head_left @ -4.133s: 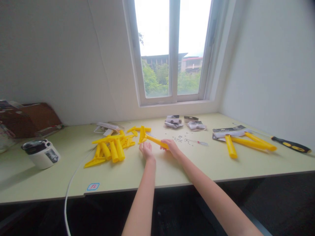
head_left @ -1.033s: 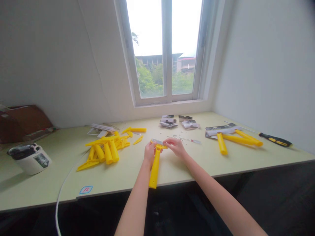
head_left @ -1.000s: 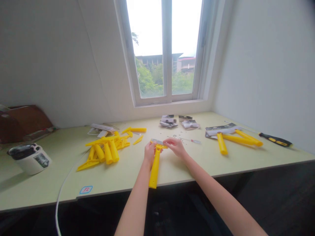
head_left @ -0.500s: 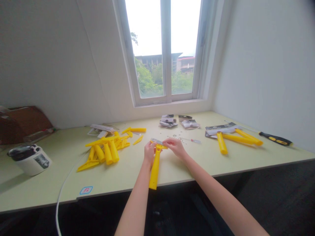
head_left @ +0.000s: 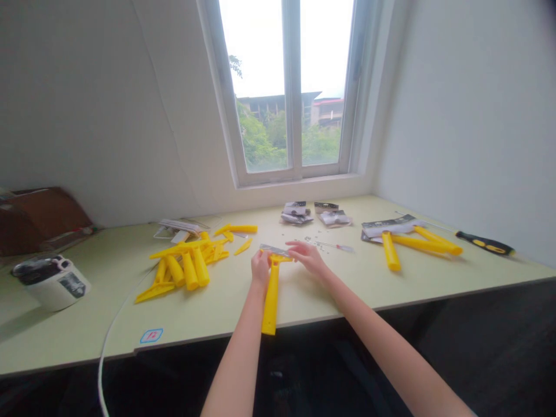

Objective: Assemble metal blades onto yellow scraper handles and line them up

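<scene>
A scraper with a yellow handle (head_left: 270, 298) is held at its head, the handle pointing down toward the table's front edge. Across its top lies a flat metal blade (head_left: 273, 250). My left hand (head_left: 260, 267) is closed around the left end of the head. At the right end, my right hand (head_left: 307, 258) has its fingers bent over the blade and head, some of them hidden. Behind my right hand lie small loose metal bits (head_left: 309, 238) and a thin screwdriver with a clear handle (head_left: 345, 248).
Yellow handles and parts (head_left: 191, 263) are heaped to the left. On the right lie several yellow-handled scrapers (head_left: 392, 252) and a black-yellow screwdriver (head_left: 486, 243). Packets (head_left: 296, 213) sit below the window. A white mug (head_left: 56, 286) and a cable (head_left: 113, 324) are at left.
The blade has shifted slightly left on the scraper head, and more of it shows. My left hand has moved a little left; my right fingers have lifted slightly.
</scene>
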### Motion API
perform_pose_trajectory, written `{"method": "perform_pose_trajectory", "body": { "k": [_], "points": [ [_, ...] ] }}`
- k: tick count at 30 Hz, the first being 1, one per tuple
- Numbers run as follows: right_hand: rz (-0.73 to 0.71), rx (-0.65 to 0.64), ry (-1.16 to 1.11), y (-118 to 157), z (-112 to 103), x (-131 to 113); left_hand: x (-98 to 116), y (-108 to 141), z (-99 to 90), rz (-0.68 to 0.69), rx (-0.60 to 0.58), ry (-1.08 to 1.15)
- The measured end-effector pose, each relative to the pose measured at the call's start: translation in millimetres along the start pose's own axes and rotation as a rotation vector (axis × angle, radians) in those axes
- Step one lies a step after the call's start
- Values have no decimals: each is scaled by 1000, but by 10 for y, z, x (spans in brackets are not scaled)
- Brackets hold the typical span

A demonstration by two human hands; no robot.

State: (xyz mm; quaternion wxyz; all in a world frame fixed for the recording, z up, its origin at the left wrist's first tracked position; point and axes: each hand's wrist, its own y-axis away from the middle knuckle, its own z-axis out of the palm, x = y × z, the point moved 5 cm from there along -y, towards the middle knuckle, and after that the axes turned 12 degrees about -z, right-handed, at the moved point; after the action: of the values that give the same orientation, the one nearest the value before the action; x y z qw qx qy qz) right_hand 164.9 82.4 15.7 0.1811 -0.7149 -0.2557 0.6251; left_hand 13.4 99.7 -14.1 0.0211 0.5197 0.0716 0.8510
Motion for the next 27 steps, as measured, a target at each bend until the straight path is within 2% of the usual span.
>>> {"method": "perform_pose_trajectory", "body": {
  "k": [3,5,10,15,24,27],
  "points": [
    [176,-67,-101,48,46,71,23,-23,-56,39,61,12],
    [272,-116,-161,94,85,104,25,-22,-56,45,55,1],
    [358,-117,-229,138,107,150,24,28,8,40,-15,-10],
    [350,-28,-262,88,68,153,15,69,63,4,-92,-48],
    [304,-24,-287,68,58,49,27,87,29,-24,-30,-33],
    [311,27,-288,62,37,58,38,96,36,-14,-33,-51]
  ]
}}
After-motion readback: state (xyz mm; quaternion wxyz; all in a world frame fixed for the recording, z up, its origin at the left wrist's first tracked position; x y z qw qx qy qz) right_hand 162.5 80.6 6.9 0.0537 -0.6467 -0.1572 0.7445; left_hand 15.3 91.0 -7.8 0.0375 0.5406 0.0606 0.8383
